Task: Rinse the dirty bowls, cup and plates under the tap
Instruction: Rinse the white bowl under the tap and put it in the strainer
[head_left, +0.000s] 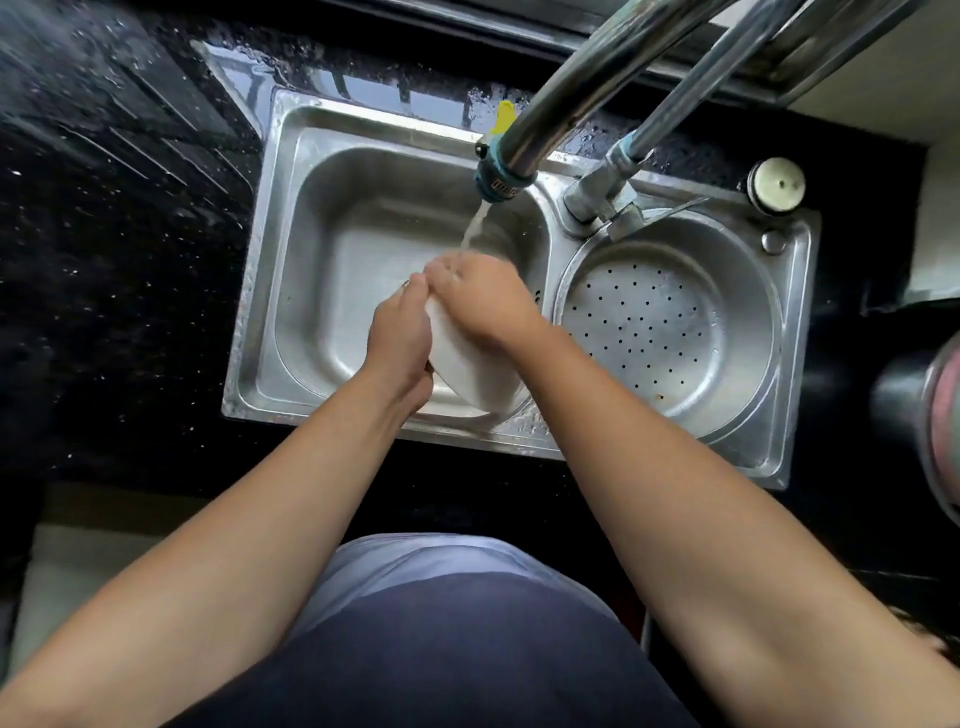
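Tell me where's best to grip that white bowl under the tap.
Probably by the rim, one hand either side. The white bowl is tilted on edge over the left basin, smooth and wet; the left hand and right hand already flank it that way.

We count one dish, two hands, two basins.

We see one white round bowl (470, 364), two bare hands (400, 332) (480, 299), two steel sink basins (332, 270) (727, 364), two steel tap pipes (587, 78) (706, 83).
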